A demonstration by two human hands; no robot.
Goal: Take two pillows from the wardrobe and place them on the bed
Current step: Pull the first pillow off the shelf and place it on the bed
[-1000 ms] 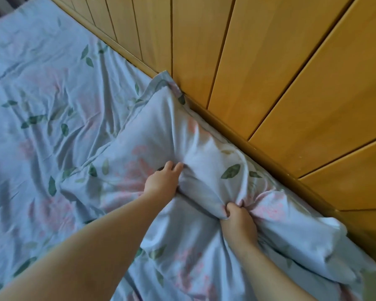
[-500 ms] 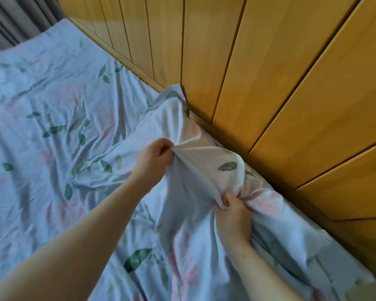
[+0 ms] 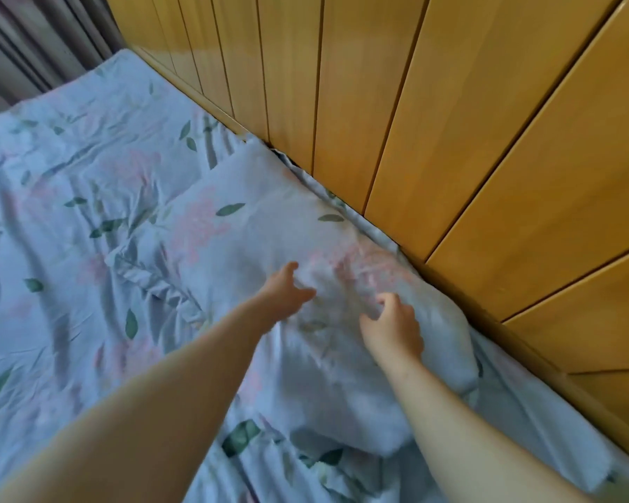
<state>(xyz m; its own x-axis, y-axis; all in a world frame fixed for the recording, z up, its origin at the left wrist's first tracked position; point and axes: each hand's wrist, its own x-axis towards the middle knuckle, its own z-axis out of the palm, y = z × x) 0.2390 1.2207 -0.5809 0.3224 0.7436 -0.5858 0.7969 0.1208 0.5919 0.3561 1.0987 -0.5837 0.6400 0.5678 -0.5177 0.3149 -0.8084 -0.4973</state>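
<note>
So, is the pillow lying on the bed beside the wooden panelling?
Yes, the pillow lies on the bed, its far edge along the wooden panelling.

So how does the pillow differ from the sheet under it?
The pillow is plump and raised; the bed sheet lies flat and creased. The pillow hugs the wooden panelling; the bed sheet spreads far to the left. Both share a pale blue print of pink flowers and green leaves.

floral pillow, flat on bed
</note>
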